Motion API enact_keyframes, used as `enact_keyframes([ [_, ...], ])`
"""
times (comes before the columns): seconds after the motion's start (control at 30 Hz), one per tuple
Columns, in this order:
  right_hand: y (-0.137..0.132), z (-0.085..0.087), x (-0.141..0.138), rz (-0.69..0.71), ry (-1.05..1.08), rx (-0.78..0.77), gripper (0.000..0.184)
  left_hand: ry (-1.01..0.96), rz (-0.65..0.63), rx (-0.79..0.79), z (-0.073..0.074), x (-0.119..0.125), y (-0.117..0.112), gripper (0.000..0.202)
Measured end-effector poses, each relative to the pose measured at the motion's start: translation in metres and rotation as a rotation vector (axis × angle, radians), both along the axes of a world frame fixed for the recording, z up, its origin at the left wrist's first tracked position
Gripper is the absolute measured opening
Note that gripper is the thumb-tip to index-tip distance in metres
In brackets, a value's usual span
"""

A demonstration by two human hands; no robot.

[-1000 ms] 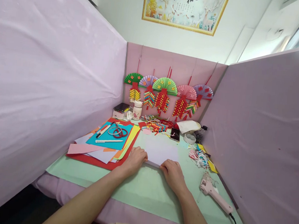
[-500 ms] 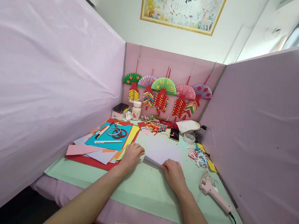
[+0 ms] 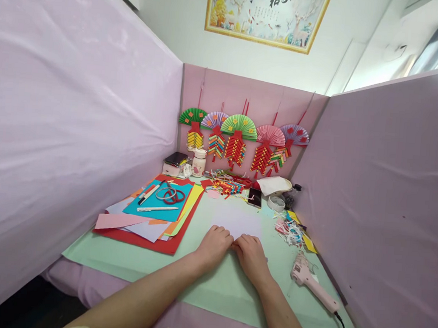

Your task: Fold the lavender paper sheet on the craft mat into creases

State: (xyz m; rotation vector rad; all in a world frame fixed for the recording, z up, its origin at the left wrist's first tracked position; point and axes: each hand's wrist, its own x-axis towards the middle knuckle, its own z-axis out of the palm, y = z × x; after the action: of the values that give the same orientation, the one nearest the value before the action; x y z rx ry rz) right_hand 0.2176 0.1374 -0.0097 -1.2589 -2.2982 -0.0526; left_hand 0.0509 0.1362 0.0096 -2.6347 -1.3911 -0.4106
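A pale lavender sheet of paper [image 3: 233, 219] lies on the light green table cover, its near edge under my fingers. My left hand [image 3: 214, 244] is closed on that edge, fingers bent down. Right beside it, my right hand [image 3: 250, 255] grips the same edge, the two sets of fingertips almost touching. How the edge is folded is hidden behind my hands. Left of my hands rests a stack of coloured paper with a blue sheet [image 3: 155, 200] on top, carrying red-handled scissors [image 3: 174, 197] and a white pen [image 3: 157, 209].
A pink glue gun [image 3: 315, 285] with a black cord lies at the right. Paper scraps [image 3: 291, 233], a tape roll [image 3: 276, 203] and a phone [image 3: 255, 197] lie behind it. Several paper fans [image 3: 239, 126] hang on the back partition. A white bottle [image 3: 199, 163] stands at the back.
My left hand has moved right, from the sheet's left corner to beside my right hand. My right hand stays near the same spot on the near edge.
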Motion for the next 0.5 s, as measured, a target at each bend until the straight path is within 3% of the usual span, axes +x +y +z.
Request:
enact_keyframes([
  [0.17, -0.003, 0.002, -0.004, 0.036, 0.023, -0.022, 0.013, -0.015, -0.007, 0.013, -0.003, -0.012, -0.002, 0.014],
  [0.5, -0.006, 0.006, -0.004, -0.016, -0.021, 0.025, 0.017, -0.051, 0.029, 0.030, -0.002, -0.013, -0.004, 0.012],
])
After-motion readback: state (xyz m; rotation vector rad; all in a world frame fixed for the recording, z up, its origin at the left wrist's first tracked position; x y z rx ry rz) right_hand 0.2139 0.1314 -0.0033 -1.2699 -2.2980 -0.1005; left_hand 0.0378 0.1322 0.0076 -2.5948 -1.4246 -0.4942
